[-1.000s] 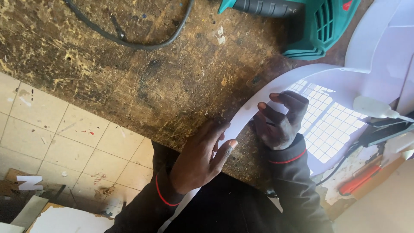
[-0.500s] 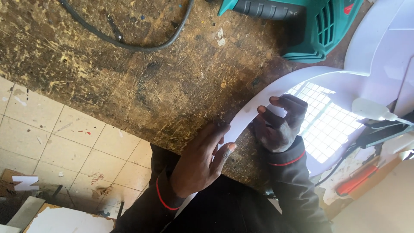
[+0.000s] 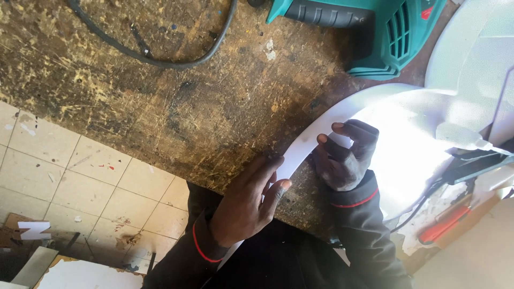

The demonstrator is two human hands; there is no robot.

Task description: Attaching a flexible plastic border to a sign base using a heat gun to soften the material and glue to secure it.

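Holding a long curved white strip (image 3: 342,115) at the near edge of the worn wooden counter (image 3: 160,101), with both hands closed on it. Pinching the strip's lower end with the left hand (image 3: 249,200), thumb under and fingers lying over its edge, so that grip is nearly closed on the thin material. Clasping the strip further along with the right hand (image 3: 345,155), fingertips (image 3: 338,127) curled over the edge and the palm behind it, again a tight, narrow grip. Arcing from below the counter's edge, between the dark sleeves, up and rightward into a glaring white sheet (image 3: 417,144) by the larger white curved panel (image 3: 471,64). Lying well apart at the far side: a teal power tool (image 3: 375,32) and a black cable (image 3: 160,56) looping across the counter. Judging the risks: bending the strip too sharply between the two grips, creasing or snapping it; letting the thin edge slide through the fingers, possibly nicking skin; snagging the wires (image 3: 423,203) hanging near the right wrist.
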